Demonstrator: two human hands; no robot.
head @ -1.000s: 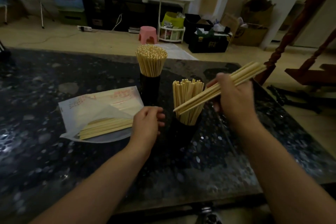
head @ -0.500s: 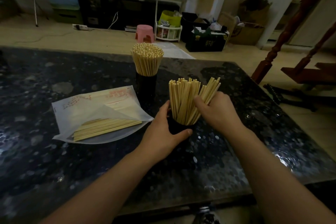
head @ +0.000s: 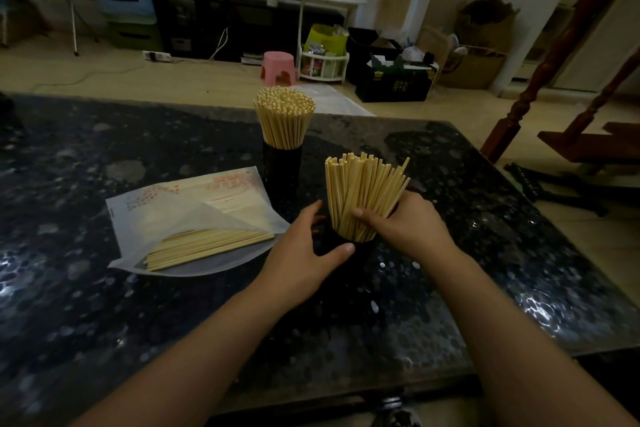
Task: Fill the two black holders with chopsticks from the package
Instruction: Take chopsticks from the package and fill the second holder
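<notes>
Two black holders stand on the dark speckled table. The far holder (head: 281, 163) is packed with upright chopsticks (head: 284, 121). The near holder (head: 332, 243) carries a looser bunch of chopsticks (head: 362, 194) that fans out to the right. My left hand (head: 304, 250) grips the near holder from the left, thumb across its front. My right hand (head: 405, 225) holds the bunch just above the rim, fingers curled round its right side. The white package (head: 180, 211) lies open at the left with several chopsticks (head: 207, 246) still inside.
The stone table (head: 104, 305) has its far edge just behind the full holder and its right edge near a wooden chair leg (head: 502, 135). Beyond the table a pink stool (head: 278, 68) and boxes stand on the floor.
My right hand brought a handful of chopsticks down from above and set it into the near holder. My left hand moved from hovering to gripping that holder. The bunch now stands straighter.
</notes>
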